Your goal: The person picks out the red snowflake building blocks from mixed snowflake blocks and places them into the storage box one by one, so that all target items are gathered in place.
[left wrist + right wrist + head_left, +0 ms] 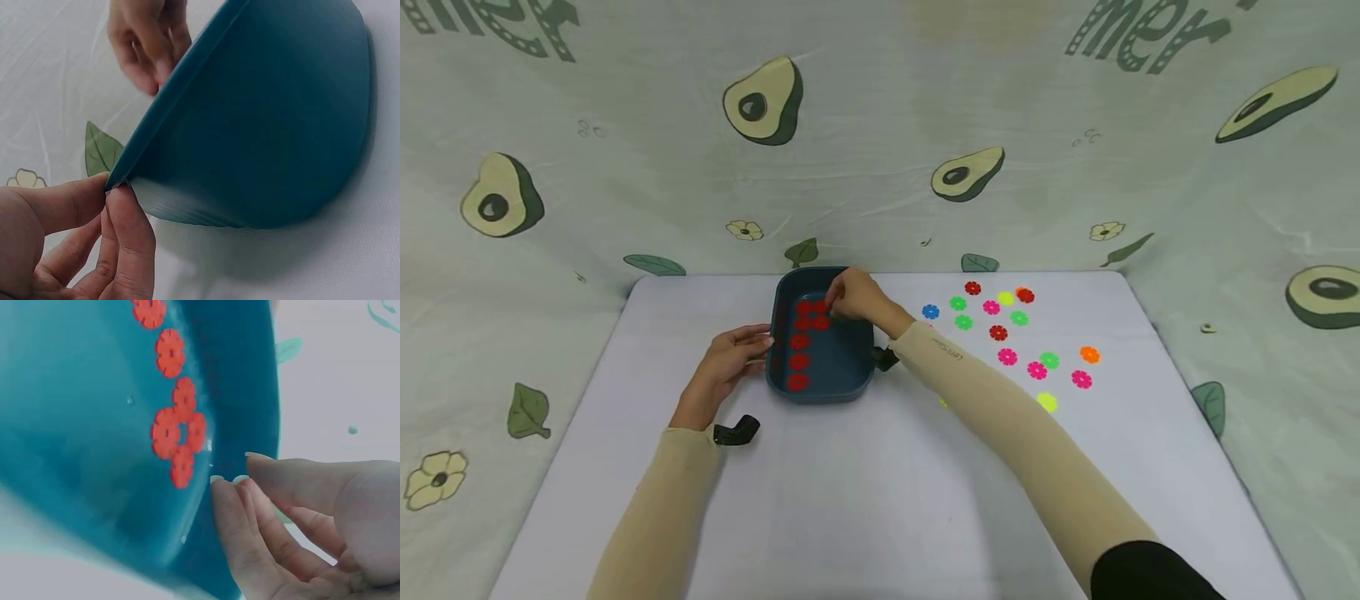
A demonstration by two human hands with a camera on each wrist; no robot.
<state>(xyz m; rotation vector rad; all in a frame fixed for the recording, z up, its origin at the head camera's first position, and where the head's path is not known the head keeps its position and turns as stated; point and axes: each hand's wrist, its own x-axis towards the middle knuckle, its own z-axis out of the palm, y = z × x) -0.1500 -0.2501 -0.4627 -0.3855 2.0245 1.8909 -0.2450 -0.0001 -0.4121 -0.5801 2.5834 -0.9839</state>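
Observation:
A deep blue-green tray [846, 367] rests on the white table, its long side running away from me. Several red flower-shaped discs [170, 354] lie on its floor, in a column along the left side with a cluster at the far end. My left hand [727, 362] pinches the tray's left rim between thumb and fingers, as the left wrist view shows up close [128, 231]. Over the far end of the tray is my right hand [855, 294], its fingertips beside the red cluster. In the right wrist view its thumb and fingers are slightly apart, with nothing visible between them.
Right of the tray, loose flower discs in pink [1007, 357], green [963, 322], blue [931, 312], orange [1090, 355], yellow [1047, 402] and red [997, 332] are scattered on the table [880, 500]. My right sleeve [1000, 425] crosses near them. A patterned curtain [865, 108] hangs behind.

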